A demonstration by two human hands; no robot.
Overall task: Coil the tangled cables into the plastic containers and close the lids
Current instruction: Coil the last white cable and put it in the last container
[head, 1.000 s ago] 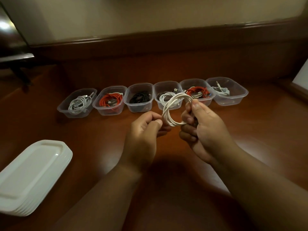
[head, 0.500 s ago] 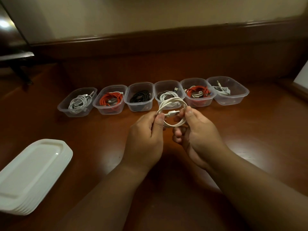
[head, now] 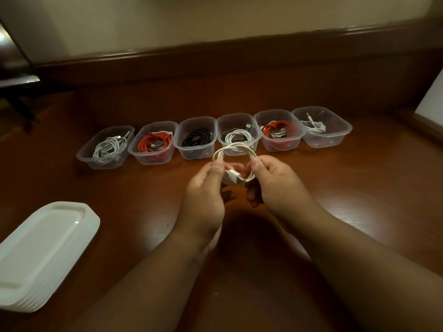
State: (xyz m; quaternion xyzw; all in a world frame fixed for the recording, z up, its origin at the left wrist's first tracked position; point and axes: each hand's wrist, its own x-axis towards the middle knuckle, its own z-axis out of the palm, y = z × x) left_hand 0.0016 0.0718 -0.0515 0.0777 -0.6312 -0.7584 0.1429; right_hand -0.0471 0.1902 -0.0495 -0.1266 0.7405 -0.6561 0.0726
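White cable (head: 236, 149) is wound into a small loop, held up over the desk (head: 359, 188) between both hands: left hand (head: 206, 188) pinches the loop's left side, right hand (head: 275, 183) pinches its right side, fingers (head: 217, 167) clamped on the cord, plug end tucked between the thumbs. Just beyond the fingers sits a row of six open plastic containers (head: 195, 137), each already with coiled cable in it: white, red, black, white with a dark one, red with white, white. Well to the left of the fingers and nearer the person, a stack of white lids (head: 43, 250) lies untouched. Judging progress: coiling looks nearly finished, this loop appears to be the last loose cable; it is not yet dropped in a container, and no lid is on, so all the closing is left.
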